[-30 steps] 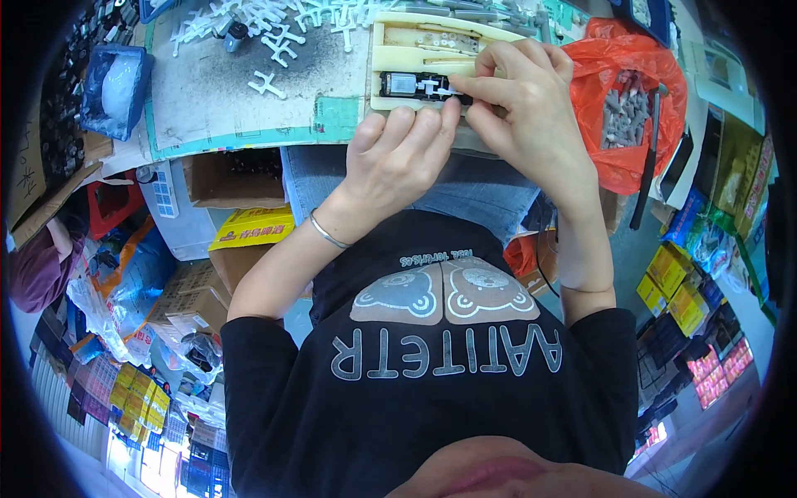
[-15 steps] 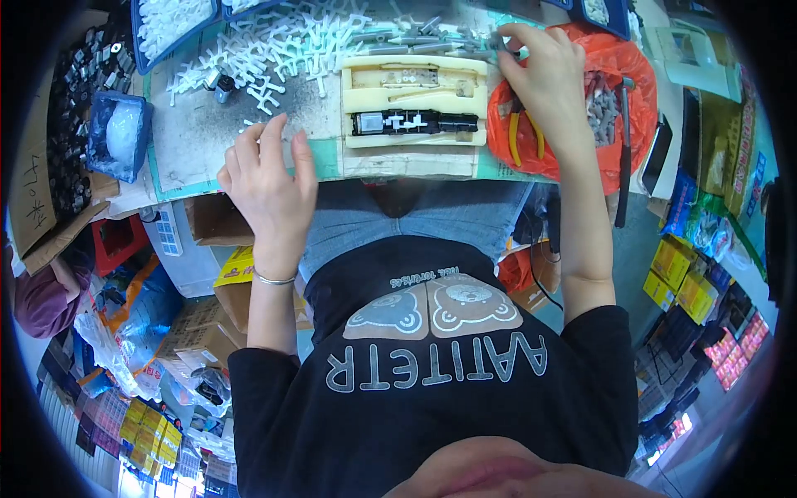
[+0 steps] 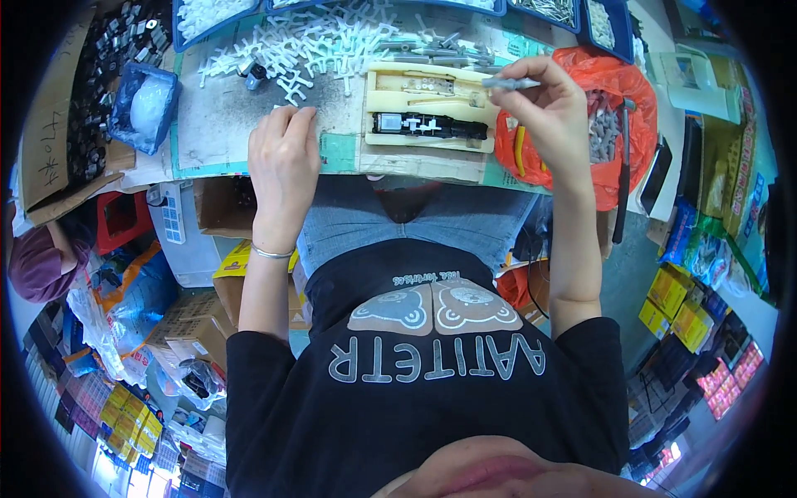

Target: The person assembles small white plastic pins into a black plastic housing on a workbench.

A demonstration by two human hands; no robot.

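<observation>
My right hand [image 3: 552, 108] pinches a short grey rod [image 3: 508, 83] between thumb and fingers, above the right end of a cream-coloured holder block [image 3: 427, 104]. In the block's near slot lies a long black housing [image 3: 457, 129] with white plastic parts in it; the far slot has a shallow recess. My left hand [image 3: 285, 158] rests low over the table, left of the block, its fingers bent together. Beside its fingertips shows a small white piece [image 3: 276, 106]; what the fingers hold, if anything, is hidden. White branched plastic pieces [image 3: 324, 46] lie heaped beyond it.
Several grey rods [image 3: 440, 51] lie behind the block. At right, a red plastic bag [image 3: 623, 166] holds grey parts, beside yellow-handled pliers [image 3: 520, 149] and a black-handled hammer [image 3: 623, 183]. Blue trays [image 3: 610, 37] line the far edge; a blue bin [image 3: 124, 124] stands left.
My right hand has brought the grey rod from the pile behind the block toward the block's right end. The left hand's spread fingers have come together near the small white piece.
</observation>
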